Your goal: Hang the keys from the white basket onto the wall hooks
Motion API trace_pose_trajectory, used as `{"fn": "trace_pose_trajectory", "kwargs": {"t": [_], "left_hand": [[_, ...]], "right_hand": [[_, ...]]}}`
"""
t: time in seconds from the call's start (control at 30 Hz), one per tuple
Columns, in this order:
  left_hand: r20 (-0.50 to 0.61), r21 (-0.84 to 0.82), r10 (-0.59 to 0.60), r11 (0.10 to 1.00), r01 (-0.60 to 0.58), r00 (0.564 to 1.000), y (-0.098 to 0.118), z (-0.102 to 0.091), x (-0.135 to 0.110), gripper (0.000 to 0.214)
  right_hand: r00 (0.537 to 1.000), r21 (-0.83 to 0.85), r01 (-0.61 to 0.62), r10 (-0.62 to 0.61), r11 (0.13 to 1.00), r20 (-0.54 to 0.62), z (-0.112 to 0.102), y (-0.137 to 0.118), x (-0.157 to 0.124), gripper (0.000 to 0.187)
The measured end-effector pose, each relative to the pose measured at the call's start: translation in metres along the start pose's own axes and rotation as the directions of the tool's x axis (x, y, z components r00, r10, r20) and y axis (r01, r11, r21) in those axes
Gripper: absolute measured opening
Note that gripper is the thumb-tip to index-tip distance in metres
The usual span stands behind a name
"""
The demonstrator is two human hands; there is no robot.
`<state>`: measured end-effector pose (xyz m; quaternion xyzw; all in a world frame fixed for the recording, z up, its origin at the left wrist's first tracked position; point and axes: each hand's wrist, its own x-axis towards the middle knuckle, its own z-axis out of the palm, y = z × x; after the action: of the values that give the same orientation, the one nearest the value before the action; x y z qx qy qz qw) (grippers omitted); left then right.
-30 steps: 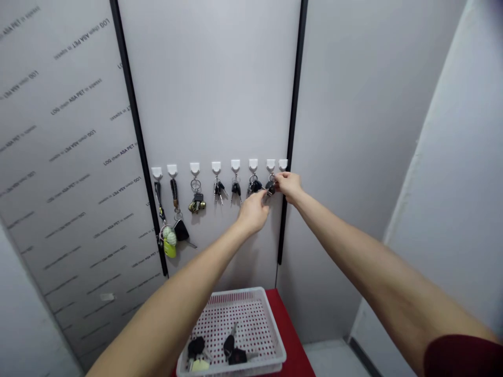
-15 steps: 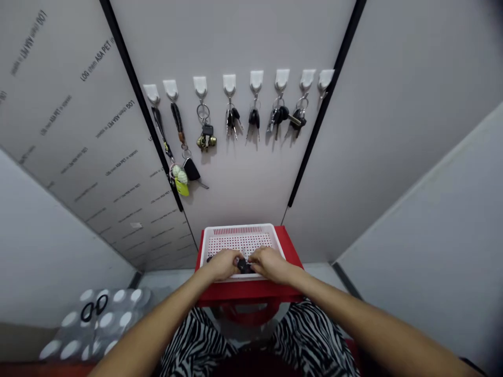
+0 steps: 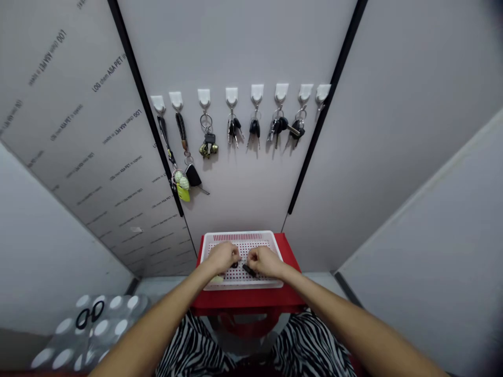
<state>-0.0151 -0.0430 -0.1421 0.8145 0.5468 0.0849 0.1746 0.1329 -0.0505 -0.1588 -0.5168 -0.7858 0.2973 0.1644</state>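
Observation:
Both my hands are inside a white plastic basket with a perforated bottom. My left hand is closed in a pinch, with a small dark key at its fingertips. Opposite it, my right hand also pinches, and a black-headed key hangs below its fingers. Whether a ring joins the two keys is too small to tell. A pale yellowish object lies in the basket under my left wrist.
A red table bears the basket. On the wall panel ahead, white hooks form a row, several with key bunches. One holds a lime tag. Black-handled scissors lie on packed bottles at lower left.
My hands have moved slightly apart, and the dark keys bunched between them now show as separate pieces. The whole view has shifted a little downward.

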Motion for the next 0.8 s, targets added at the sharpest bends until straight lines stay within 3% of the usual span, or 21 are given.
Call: {"fn": "trace_pose_trajectory", "kwargs": {"t": [0.07,0.2,0.37,0.5,0.6,0.7,0.8], "left_hand": [[-0.065,-0.078,0.035,0.996,-0.04,0.997,0.002,-0.011,0.007,0.021],[-0.045,-0.315,0.109,0.942,-0.117,0.993,0.014,-0.03,0.018,0.025],[-0.137,-0.464,0.164,0.861,-0.209,0.977,0.041,-0.053,0.033,0.021],[-0.315,-0.569,0.144,0.762,-0.308,0.938,0.076,-0.083,0.054,0.018],[-0.427,-0.557,0.203,0.709,-0.433,0.881,0.11,-0.112,0.068,0.025],[-0.491,-0.475,0.262,0.718,-0.508,0.831,0.144,-0.137,0.073,0.025],[-0.49,-0.399,0.303,0.755,-0.52,0.817,0.165,-0.15,0.069,0.025]], "right_hand": [[0.998,0.116,-0.01,0.016,0.993,-0.054,-0.009,0.0,0.003,0.014],[0.99,0.406,0.063,-0.005,0.912,-0.143,-0.026,-0.006,0.005,0.016],[0.961,0.488,0.124,0.018,0.864,-0.276,-0.06,-0.019,0.0,0.014],[0.899,0.572,0.194,0.088,0.797,-0.428,-0.125,-0.031,-0.003,0.016],[0.812,0.575,0.269,0.14,0.772,-0.567,-0.187,-0.043,-0.002,0.016],[0.702,0.527,0.321,0.176,0.787,-0.691,-0.242,-0.053,0.004,0.012],[0.626,0.446,0.321,0.166,0.835,-0.762,-0.278,-0.06,0.014,0.008]]}}
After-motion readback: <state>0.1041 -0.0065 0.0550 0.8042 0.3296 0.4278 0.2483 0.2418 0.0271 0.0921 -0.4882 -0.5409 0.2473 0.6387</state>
